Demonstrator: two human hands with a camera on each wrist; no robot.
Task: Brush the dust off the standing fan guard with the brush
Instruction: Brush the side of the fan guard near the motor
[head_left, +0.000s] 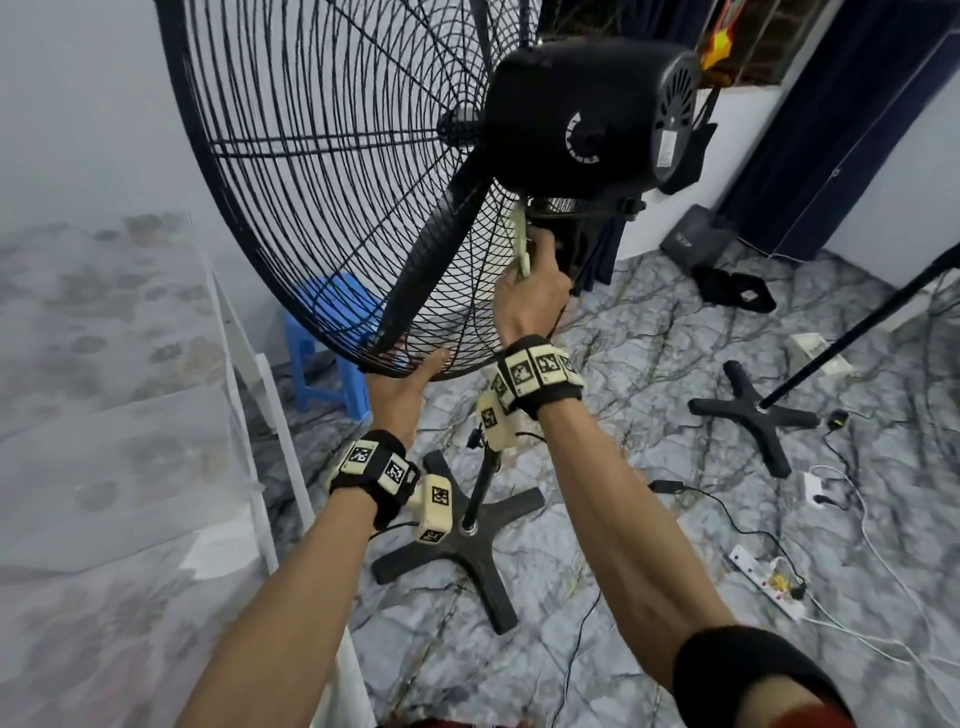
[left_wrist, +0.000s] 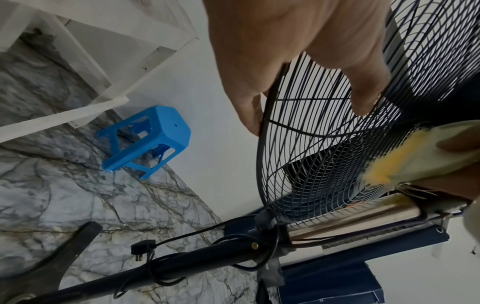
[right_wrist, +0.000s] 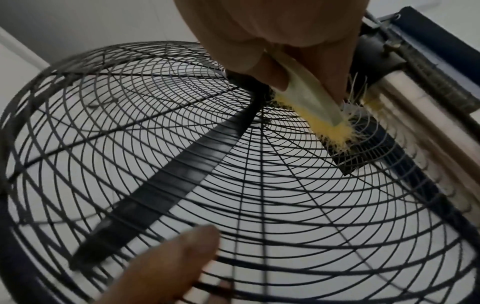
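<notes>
A standing fan guard (head_left: 322, 171), a large black wire cage tilted on its pole, is seen held at its lower rim by the left hand (head_left: 402, 387), whose thumb and fingers are curled round the outer ring, the thumb lying on the rear wires and the fingers reaching over the edge. Just beside the black motor housing (head_left: 587, 119), the pale-handled brush (head_left: 521, 244) is gripped in the right hand (head_left: 532, 296), the fingers wrapped round its handle, and its yellow bristles (right_wrist: 330, 131) are pressed against the rear wires of the guard close to the hub; the bristles are shown splayed where the wires are met. Through the guard a black fan blade (right_wrist: 171, 170) can be made out running from the hub toward the rim. Below the guard, the fan's pole (head_left: 480, 486) is planted in a black cross-shaped base (head_left: 467, 556) on the grey marbled floor (head_left: 623, 374). Left of the guard, against the white wall, a blue plastic stool (head_left: 332, 343) is set on the floor, and a white frame (head_left: 254, 395) is seen nearer the camera. Right of the guard a second cross-shaped stand (head_left: 756, 410) is placed, with a white power strip (head_left: 766, 582) and loose cables lying on the floor near it. Behind the motor housing a dark blue curtain (head_left: 831, 119) is hung. Both wrists are banded with black straps carrying printed marker tags.
</notes>
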